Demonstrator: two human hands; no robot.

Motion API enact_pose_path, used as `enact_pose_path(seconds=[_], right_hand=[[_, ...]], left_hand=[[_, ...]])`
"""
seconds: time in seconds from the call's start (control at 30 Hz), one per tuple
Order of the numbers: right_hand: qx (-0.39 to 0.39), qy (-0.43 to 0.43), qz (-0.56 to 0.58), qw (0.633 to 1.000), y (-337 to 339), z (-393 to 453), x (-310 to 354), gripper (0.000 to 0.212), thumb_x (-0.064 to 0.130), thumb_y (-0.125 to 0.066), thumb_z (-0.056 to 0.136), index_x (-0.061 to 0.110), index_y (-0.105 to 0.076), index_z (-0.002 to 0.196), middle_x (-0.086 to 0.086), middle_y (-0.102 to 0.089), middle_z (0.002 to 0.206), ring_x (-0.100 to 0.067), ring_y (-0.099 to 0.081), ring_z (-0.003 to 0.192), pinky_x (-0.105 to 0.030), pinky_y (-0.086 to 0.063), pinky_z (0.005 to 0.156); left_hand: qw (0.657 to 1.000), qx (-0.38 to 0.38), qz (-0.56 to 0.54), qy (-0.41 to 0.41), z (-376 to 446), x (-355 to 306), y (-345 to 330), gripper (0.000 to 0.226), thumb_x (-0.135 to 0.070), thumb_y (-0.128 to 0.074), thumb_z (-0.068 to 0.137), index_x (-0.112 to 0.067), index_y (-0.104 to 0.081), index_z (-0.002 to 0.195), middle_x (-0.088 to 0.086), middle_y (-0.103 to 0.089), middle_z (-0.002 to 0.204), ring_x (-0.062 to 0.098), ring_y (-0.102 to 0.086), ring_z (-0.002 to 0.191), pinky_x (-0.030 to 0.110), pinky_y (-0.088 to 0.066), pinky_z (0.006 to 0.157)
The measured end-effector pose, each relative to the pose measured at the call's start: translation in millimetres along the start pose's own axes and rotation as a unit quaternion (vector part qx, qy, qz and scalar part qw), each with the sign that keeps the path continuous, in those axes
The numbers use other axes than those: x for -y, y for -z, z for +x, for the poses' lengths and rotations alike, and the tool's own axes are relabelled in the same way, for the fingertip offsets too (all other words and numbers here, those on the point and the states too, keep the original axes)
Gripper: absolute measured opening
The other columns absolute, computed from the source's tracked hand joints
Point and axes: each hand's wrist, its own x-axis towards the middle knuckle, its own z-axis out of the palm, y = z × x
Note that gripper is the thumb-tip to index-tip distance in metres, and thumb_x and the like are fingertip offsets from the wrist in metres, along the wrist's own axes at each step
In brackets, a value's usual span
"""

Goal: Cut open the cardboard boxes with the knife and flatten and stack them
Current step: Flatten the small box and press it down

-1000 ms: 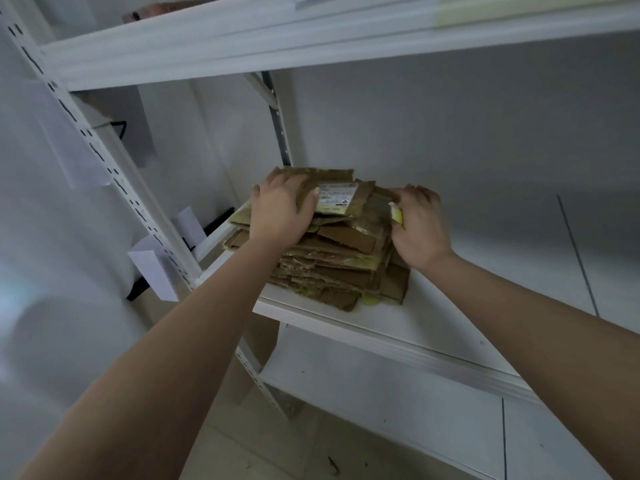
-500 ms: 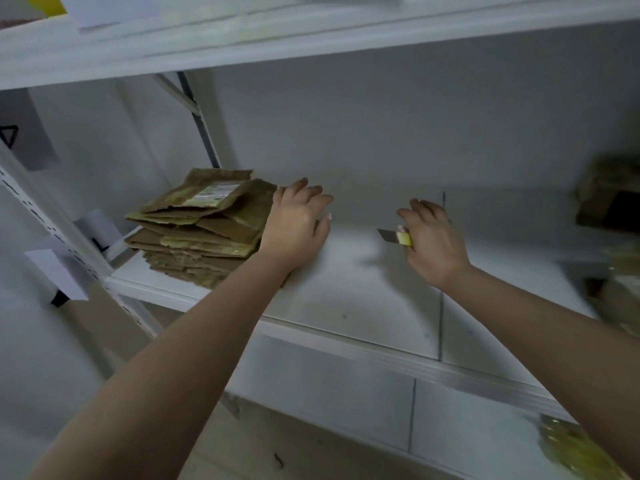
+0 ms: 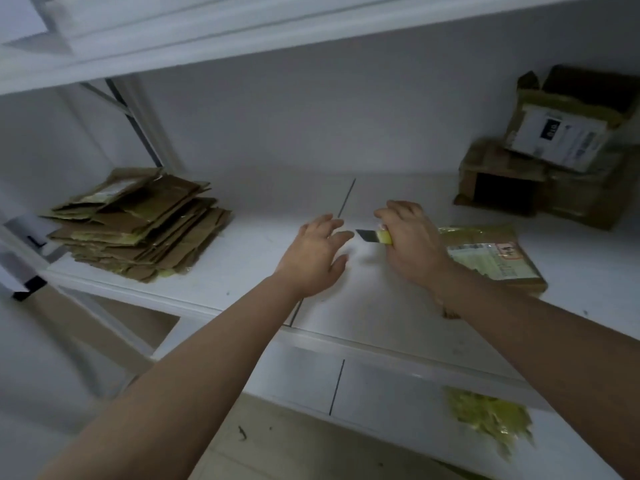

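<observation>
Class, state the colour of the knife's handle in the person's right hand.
Yellow: the knife handle, seen in the head view.

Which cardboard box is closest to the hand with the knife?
The flat taped box lying right beside the right hand, which holds the knife. The other boxes are piled farther back by the wall.

Both forearms are seen bare to the edge of view; no sleeves, gloves or rings are worn on the left hand (image 3: 313, 258) or right hand (image 3: 414, 247).
</observation>
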Motion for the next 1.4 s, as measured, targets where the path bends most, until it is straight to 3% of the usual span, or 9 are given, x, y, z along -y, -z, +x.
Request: enact_pose_path(seconds=[0.17, 0.4, 0.5, 0.6, 0.9, 1.03, 1.17, 1.27, 1.4], right_hand=[[-0.043, -0.047, -0.003, 0.998, 23.7, -10.5, -36.7, 0.041, 0.004, -0.054, 0.086, 0.006, -0.054, 0.126, -0.016, -0.053, 0.130, -0.034, -0.041, 0.124, -0.041, -0.037, 0.098], [-0.064, -0.157, -0.027, 0.985, 51.8, -37.3, -92.3, 0.044, 0.004, -0.052, 0.084, 0.010, -0.053, 0.127, -0.013, -0.054, 0.128, -0.032, -0.040, 0.120, -0.039, -0.038, 0.091], [-0.066, -0.193, -0.029, 0.979, 52.4, -45.8, -102.3, 0.038, 0.007, -0.052, 0.086, 0.008, -0.054, 0.124, -0.015, -0.056, 0.123, -0.033, -0.044, 0.115, -0.038, -0.039, 0.088], [-0.062, -0.205, -0.021, 0.977, 51.5, -50.5, -104.8, 0.035, 0.010, -0.054, 0.087, 0.007, -0.054, 0.122, -0.017, -0.056, 0.121, -0.034, -0.046, 0.114, -0.038, -0.039, 0.088], [-0.058, -0.199, 0.138, 0.968, 32.6, -40.7, -75.6, 0.026, 0.006, -0.050, 0.091, 0.006, -0.054, 0.117, -0.016, -0.057, 0.114, -0.034, -0.054, 0.103, -0.029, -0.035, 0.072], [-0.043, -0.216, 0.165, 0.961, 20.6, -32.9, -55.7, 0.024, 0.019, -0.053, 0.093, 0.009, -0.052, 0.115, -0.014, -0.060, 0.105, -0.035, -0.058, 0.096, -0.032, -0.042, 0.070], [0.070, -0.226, 0.192, 0.952, -4.8, -30.9, -30.7, 0.041, 0.032, -0.064, 0.088, 0.009, -0.045, 0.116, -0.007, -0.055, 0.102, -0.030, -0.057, 0.100, -0.030, -0.041, 0.075], [0.127, -0.220, 0.209, 0.944, -23.3, -32.4, -16.4, 0.047, 0.034, -0.067, 0.085, 0.010, -0.040, 0.115, -0.002, -0.048, 0.098, -0.024, -0.052, 0.092, -0.027, -0.037, 0.073], [0.147, -0.215, 0.248, 0.933, -38.0, -30.7, -10.4, 0.029, 0.024, -0.058, 0.090, 0.009, -0.044, 0.111, -0.007, -0.052, 0.100, -0.023, -0.050, 0.088, -0.028, -0.037, 0.072]], left_hand=[[0.997, 0.046, -0.064, -0.006, 29.6, -40.2, -7.1, 0.065, -0.051, -0.047, 0.088, -0.012, -0.046, 0.141, 0.014, -0.041, 0.147, 0.030, -0.032, 0.140, 0.045, -0.028, 0.113], [0.972, 0.124, -0.199, -0.027, 73.1, -109.2, -23.8, 0.110, -0.066, -0.072, 0.066, -0.019, -0.020, 0.151, 0.010, -0.020, 0.157, 0.024, -0.013, 0.147, 0.048, -0.027, 0.116], [0.964, 0.170, -0.203, -0.012, 85.5, -128.0, -32.7, 0.104, -0.069, -0.072, 0.064, -0.035, -0.019, 0.147, 0.014, -0.003, 0.160, 0.029, 0.007, 0.148, 0.061, -0.022, 0.113], [0.963, 0.233, -0.133, -0.002, 84.6, -133.8, -35.1, 0.104, -0.060, -0.074, 0.070, -0.041, -0.010, 0.150, 0.019, 0.008, 0.159, 0.034, 0.005, 0.147, 0.052, -0.019, 0.117], [0.974, 0.193, -0.066, 0.099, 33.5, -74.7, -7.8, 0.105, -0.052, -0.072, 0.067, -0.043, -0.008, 0.150, 0.012, -0.042, 0.127, 0.031, -0.038, 0.119, 0.041, -0.044, 0.095], [0.962, 0.121, -0.014, 0.244, -6.5, -24.1, 17.7, 0.101, -0.063, -0.063, 0.071, -0.041, -0.006, 0.151, 0.013, -0.030, 0.144, 0.036, -0.026, 0.131, 0.047, -0.040, 0.101], [0.921, 0.221, -0.028, 0.319, -38.1, -4.4, 19.0, 0.092, -0.074, -0.050, 0.079, -0.042, -0.002, 0.151, 0.007, 0.007, 0.161, 0.035, 0.013, 0.146, 0.060, -0.018, 0.113], [0.913, 0.217, -0.074, 0.337, -45.5, 3.5, 17.7, 0.085, -0.074, -0.043, 0.083, -0.040, -0.006, 0.152, 0.001, 0.012, 0.161, 0.031, 0.024, 0.144, 0.064, -0.011, 0.113], [0.931, 0.166, -0.083, 0.314, -43.7, 15.2, 25.3, 0.067, -0.066, -0.041, 0.090, -0.028, -0.037, 0.146, 0.007, -0.032, 0.153, 0.036, -0.018, 0.141, 0.045, -0.023, 0.114]])
